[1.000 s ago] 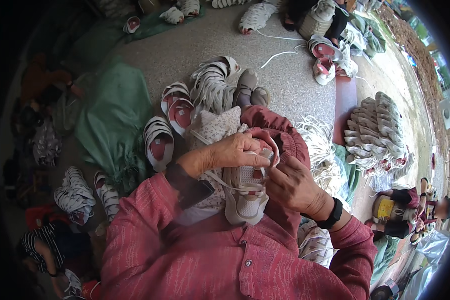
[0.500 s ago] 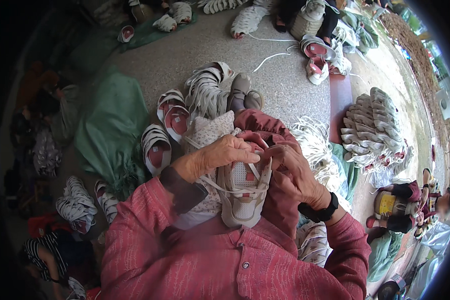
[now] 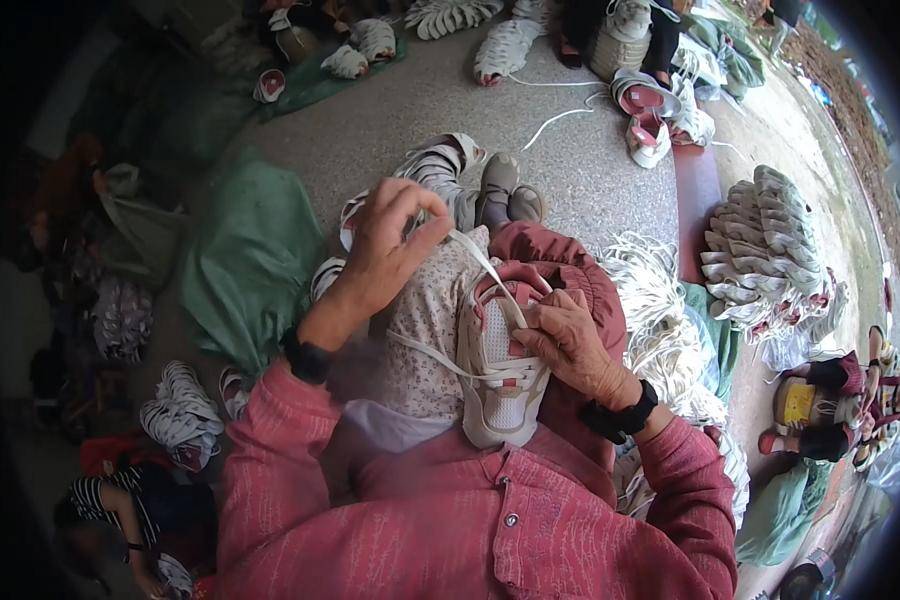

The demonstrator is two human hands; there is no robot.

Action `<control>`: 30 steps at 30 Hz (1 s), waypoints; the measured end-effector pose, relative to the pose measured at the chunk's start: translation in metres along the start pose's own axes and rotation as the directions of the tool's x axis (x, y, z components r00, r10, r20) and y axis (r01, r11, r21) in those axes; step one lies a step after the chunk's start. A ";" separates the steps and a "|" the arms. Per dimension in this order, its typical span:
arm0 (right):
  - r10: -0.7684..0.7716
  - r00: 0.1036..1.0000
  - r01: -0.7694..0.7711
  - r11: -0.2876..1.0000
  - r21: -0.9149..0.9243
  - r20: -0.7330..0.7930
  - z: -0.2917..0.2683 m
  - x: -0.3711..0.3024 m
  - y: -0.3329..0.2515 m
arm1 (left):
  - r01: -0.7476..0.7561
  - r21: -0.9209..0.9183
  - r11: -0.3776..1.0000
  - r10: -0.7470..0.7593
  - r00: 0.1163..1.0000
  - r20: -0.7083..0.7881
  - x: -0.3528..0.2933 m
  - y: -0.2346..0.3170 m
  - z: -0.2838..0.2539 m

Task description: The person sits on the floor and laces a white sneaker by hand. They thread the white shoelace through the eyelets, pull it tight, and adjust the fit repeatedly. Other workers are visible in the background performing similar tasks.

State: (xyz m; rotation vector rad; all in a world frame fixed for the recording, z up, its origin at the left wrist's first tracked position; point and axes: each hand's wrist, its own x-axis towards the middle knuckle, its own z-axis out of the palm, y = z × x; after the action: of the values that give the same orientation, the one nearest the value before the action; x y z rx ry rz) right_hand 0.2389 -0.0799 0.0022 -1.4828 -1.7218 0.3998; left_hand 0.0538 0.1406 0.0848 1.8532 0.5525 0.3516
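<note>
On my lap stands a white and beige sneaker [image 3: 503, 410] with a red lining, its toe towards me. White lace [image 3: 480, 258] is threaded across its lower eyelets. My left hand [image 3: 395, 240] is raised to the upper left of the shoe, fingers pinched on the lace, which stretches taut down to the shoe opening. At the right eyelet edge my right hand [image 3: 575, 345] grips the sneaker between thumb and fingers, where the taut lace ends. Another stretch of lace [image 3: 425, 350] hangs loose to the left, over the flowered cloth [image 3: 430, 300] on my lap.
A heap of white laces [image 3: 650, 300] lies right of my legs, with stacked shoes [image 3: 770, 250] beyond. Green sacking [image 3: 250, 255] and a row of shoes [image 3: 182, 415] are on the left. Other people sit around, one in a striped top [image 3: 120, 510] at lower left.
My left hand has moved from the shoe opening up and to the left, drawing the lace out taut. My right hand remains at the shoe's right side, slightly lower.
</note>
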 end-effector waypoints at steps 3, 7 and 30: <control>0.080 0.994 -0.066 0.980 0.186 -0.069 -0.004 0.000 -0.013 | 0.111 0.044 0.993 -0.105 0.988 -0.110 -0.073 0.005 -0.012; 0.200 0.980 -0.189 0.897 0.400 0.015 -0.005 -0.006 -0.011 | 0.731 -0.554 0.399 -0.357 0.680 0.640 -0.153 -0.036 0.025; 0.937 0.331 -0.840 0.345 0.419 -0.109 -0.099 -0.253 0.003 | 0.212 -0.715 0.666 0.014 0.955 0.297 -0.102 -0.009 0.047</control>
State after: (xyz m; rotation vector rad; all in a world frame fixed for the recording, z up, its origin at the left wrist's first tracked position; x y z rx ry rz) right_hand 0.3093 -0.3407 -0.0309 -2.0313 -0.3266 0.8744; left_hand -0.0115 0.0512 0.0634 1.0309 0.2442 0.1864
